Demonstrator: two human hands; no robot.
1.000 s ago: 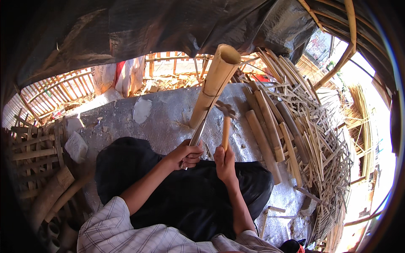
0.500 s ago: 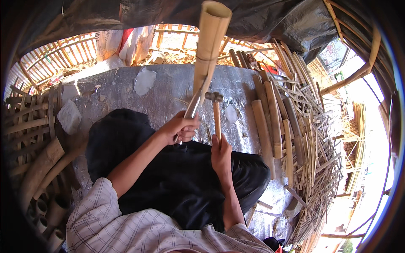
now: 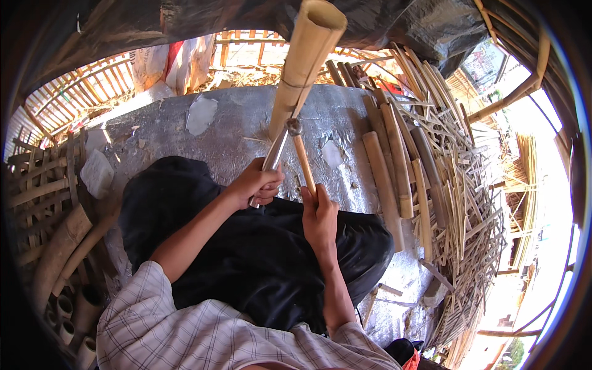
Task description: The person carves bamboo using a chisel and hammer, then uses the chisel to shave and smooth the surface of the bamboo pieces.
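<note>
My left hand (image 3: 258,180) is closed around a shiny metal knife-like blade (image 3: 275,154), whose upper part lies against the side of a thick bamboo tube (image 3: 302,61). The tube stands tilted in front of me, its open end up and leaning away to the right. In my right hand (image 3: 320,213) is a small hammer (image 3: 303,157) with a wooden handle. The hammer's head meets the upper part of the blade beside the bamboo; whether they press together I cannot tell. The blade's far edge is partly hidden by the hammer head.
A silvery sheet (image 3: 234,117) covers the ground. Cut bamboo lengths (image 3: 385,172) and a heap of thin strips (image 3: 465,246) lie to the right. On the left are a woven bamboo lattice (image 3: 37,185) and several tubes (image 3: 65,308). Dark plastic sheeting (image 3: 216,15) hangs overhead.
The hammer has swung left and its head has come against the blade. The bamboo tube's top leans slightly farther right. Both hands keep their grips.
</note>
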